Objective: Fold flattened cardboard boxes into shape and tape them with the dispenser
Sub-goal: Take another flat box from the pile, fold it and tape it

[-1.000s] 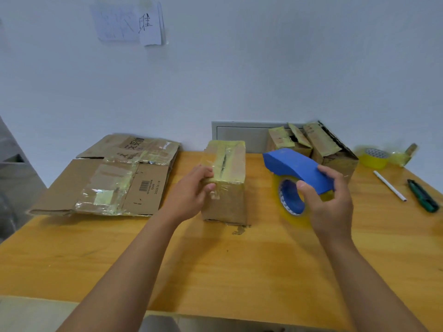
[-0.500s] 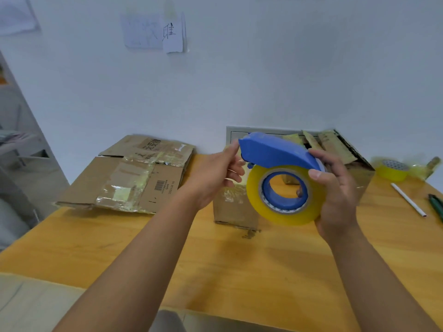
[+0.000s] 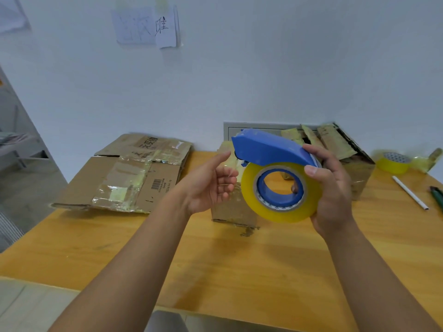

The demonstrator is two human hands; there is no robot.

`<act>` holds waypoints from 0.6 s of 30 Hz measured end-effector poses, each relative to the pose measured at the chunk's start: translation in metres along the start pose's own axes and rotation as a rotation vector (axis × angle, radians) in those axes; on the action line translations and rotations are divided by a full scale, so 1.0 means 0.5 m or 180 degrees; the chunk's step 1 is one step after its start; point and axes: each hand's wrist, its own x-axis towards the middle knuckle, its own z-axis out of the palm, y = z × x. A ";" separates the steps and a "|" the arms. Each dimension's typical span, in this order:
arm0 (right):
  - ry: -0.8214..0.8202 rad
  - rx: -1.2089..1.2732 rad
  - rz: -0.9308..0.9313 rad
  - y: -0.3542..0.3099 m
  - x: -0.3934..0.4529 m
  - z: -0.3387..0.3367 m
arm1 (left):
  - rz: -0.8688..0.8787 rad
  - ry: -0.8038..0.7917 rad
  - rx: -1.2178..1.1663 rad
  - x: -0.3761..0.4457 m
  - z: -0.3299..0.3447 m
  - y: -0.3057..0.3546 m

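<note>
My right hand (image 3: 333, 188) grips a blue tape dispenser (image 3: 268, 149) with a yellow-clear tape roll (image 3: 280, 212), held up above the table in front of me. My left hand (image 3: 211, 185) hovers just left of the dispenser's front end, palm up, fingers loosely curled, holding nothing. Behind both hands a small folded cardboard box (image 3: 232, 209) stands on the wooden table (image 3: 239, 271), mostly hidden by the dispenser. Flattened cardboard boxes (image 3: 134, 176) with old tape lie in a stack at the left back.
Another taped box with open flaps (image 3: 345, 152) stands at the back right. Further right lie a loose yellow tape roll (image 3: 393, 161), a white pen (image 3: 410, 192) and a green utility knife (image 3: 437, 195). A white wall stands close behind the table.
My right hand lifted the dispenser from beside the box up in front of me. My left hand let go of the box and came up to the dispenser's front end.
</note>
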 end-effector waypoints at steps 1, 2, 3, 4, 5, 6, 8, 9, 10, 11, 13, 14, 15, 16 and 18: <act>-0.0007 -0.0007 0.0002 0.000 -0.001 0.000 | -0.0006 -0.0027 -0.0063 0.001 0.000 -0.002; -0.0013 -0.0027 -0.0001 0.001 -0.002 -0.001 | 0.0018 -0.0041 -0.0144 0.003 0.000 -0.004; -0.0019 -0.0061 -0.0006 0.001 -0.002 -0.001 | 0.0071 -0.0031 -0.0233 0.003 0.001 -0.004; -0.0023 -0.0104 -0.0006 0.001 -0.003 -0.001 | 0.0141 0.0012 -0.0298 0.004 0.001 -0.003; -0.0023 -0.0150 0.0004 0.002 -0.003 -0.001 | 0.0215 0.0077 -0.0308 0.006 0.001 -0.001; -0.0024 -0.0200 0.0020 0.003 -0.004 -0.001 | 0.0283 0.0149 -0.0253 0.007 0.000 0.001; -0.0057 -0.0303 0.0041 0.004 -0.003 -0.004 | 0.0394 0.0252 0.0018 0.008 -0.003 0.008; -0.0098 -0.0357 0.0054 0.004 -0.001 -0.006 | 0.0431 0.0287 0.0207 0.008 -0.005 0.012; -0.0154 -0.0408 0.0076 0.005 0.000 -0.008 | 0.0458 0.0339 0.0426 0.008 -0.007 0.016; -0.0219 -0.0458 0.0104 0.003 0.001 -0.010 | 0.0479 0.0409 0.0639 0.007 -0.009 0.019; -0.0355 -0.0577 0.0152 -0.002 0.003 -0.014 | 0.0494 0.0508 0.0932 0.006 -0.011 0.025; -0.0423 -0.0662 0.0157 -0.005 0.004 -0.017 | 0.0479 0.0530 0.1038 0.007 -0.012 0.028; -0.0489 -0.0753 0.0156 -0.008 0.006 -0.019 | 0.0458 0.0542 0.1148 0.007 -0.013 0.029; -0.0549 -0.0841 0.0164 -0.012 0.007 -0.022 | 0.0441 0.0549 0.1276 0.007 -0.014 0.030; -0.0681 -0.1010 0.0198 -0.022 0.013 -0.028 | 0.0440 0.0581 0.1530 0.009 -0.018 0.033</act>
